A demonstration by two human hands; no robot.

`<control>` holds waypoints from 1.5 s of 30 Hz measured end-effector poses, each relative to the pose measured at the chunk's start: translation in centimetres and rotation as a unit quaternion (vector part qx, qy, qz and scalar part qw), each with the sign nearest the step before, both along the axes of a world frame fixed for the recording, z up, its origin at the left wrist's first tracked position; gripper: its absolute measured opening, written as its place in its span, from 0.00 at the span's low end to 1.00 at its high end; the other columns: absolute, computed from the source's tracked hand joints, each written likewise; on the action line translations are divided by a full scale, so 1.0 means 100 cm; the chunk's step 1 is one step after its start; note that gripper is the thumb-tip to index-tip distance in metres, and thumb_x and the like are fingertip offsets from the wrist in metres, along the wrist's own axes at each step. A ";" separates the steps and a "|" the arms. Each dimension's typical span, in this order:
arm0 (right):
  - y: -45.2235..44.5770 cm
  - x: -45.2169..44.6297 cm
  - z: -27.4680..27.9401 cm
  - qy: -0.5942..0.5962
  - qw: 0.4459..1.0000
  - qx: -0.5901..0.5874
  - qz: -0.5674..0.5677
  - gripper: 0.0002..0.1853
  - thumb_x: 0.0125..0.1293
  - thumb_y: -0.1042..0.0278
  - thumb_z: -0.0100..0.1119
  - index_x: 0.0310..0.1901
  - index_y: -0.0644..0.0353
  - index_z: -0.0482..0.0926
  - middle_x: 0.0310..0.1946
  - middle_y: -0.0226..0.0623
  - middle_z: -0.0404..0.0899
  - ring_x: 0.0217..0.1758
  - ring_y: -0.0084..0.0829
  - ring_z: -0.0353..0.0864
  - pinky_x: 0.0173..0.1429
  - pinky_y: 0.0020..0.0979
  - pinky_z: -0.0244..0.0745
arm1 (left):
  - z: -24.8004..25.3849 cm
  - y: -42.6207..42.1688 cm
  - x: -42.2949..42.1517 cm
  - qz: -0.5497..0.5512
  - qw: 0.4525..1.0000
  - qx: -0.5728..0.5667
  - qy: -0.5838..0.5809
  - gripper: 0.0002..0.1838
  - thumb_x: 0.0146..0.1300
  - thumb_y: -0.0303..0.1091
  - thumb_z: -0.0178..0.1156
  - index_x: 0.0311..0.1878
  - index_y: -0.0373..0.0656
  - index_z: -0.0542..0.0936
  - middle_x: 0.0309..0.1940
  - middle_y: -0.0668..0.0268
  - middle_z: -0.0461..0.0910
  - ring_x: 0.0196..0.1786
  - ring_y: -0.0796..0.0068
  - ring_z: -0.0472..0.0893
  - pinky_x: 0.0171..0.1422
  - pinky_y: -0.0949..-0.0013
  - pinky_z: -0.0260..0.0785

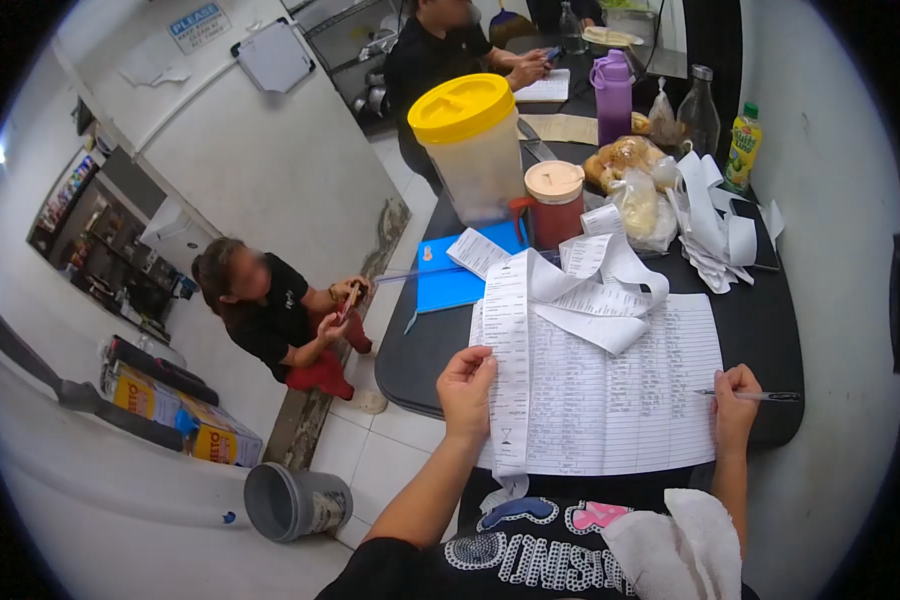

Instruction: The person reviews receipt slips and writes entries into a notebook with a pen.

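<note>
My left hand (467, 390) pinches the edge of a long printed receipt strip (511, 370) between thumb and fingers. The strip hangs over the left page of an open lined notebook (630, 400) filled with handwritten columns, and its lower end droops past the table edge. Its upper part curls into loops across the top of the notebook. In my right hand (736, 400) is a pen (778, 397), its tip pointing left over the right page. That hand rests at the notebook's right edge.
Behind the notebook are a blue folder (460, 270), a yellow-lidded container (475, 160), a red mug (556, 210), bagged bread (630, 170), more receipts (708, 225), a phone (755, 235) and bottles. A person (280, 310) sits at left; another (450, 70) is across the table. A grey bucket (295, 502) stands on the floor.
</note>
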State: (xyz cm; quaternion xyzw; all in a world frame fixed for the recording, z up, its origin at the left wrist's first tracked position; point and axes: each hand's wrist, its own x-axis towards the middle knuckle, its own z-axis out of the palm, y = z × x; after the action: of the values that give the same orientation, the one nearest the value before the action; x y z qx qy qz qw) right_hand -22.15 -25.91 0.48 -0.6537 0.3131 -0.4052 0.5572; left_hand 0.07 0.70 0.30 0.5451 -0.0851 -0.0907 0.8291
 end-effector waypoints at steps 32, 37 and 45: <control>-0.004 0.001 -0.009 -0.007 0.999 -0.046 0.027 0.17 0.64 0.74 0.51 0.20 0.54 0.58 0.16 0.21 0.55 0.15 0.11 0.50 0.18 0.18 0.46 | -0.004 0.001 0.002 -0.037 0.997 -0.072 0.011 0.07 0.56 0.20 0.56 0.39 0.37 0.75 0.34 0.67 0.76 0.36 0.83 0.74 0.42 0.79 0.68; -0.004 0.000 -0.009 -0.012 0.999 -0.031 0.028 0.17 0.64 0.74 0.51 0.20 0.54 0.57 0.16 0.21 0.55 0.16 0.12 0.50 0.19 0.18 0.47 | -0.003 0.000 0.001 -0.028 0.998 -0.057 0.004 0.08 0.57 0.21 0.57 0.40 0.36 0.74 0.32 0.70 0.75 0.33 0.87 0.73 0.38 0.82 0.66; -0.006 -0.001 -0.012 -0.017 0.999 -0.024 0.029 0.17 0.64 0.73 0.51 0.20 0.54 0.58 0.16 0.21 0.55 0.15 0.11 0.50 0.17 0.18 0.46 | -0.001 0.000 0.000 -0.019 0.999 -0.034 -0.010 0.07 0.57 0.21 0.57 0.39 0.37 0.75 0.30 0.72 0.74 0.31 0.89 0.71 0.36 0.84 0.64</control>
State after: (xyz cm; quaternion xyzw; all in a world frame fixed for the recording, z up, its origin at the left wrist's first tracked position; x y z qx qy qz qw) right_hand -22.24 -26.55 -0.70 -0.6686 0.2748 -0.4075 0.5581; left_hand 0.08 0.72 0.21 0.5157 -0.1068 -0.0984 0.8444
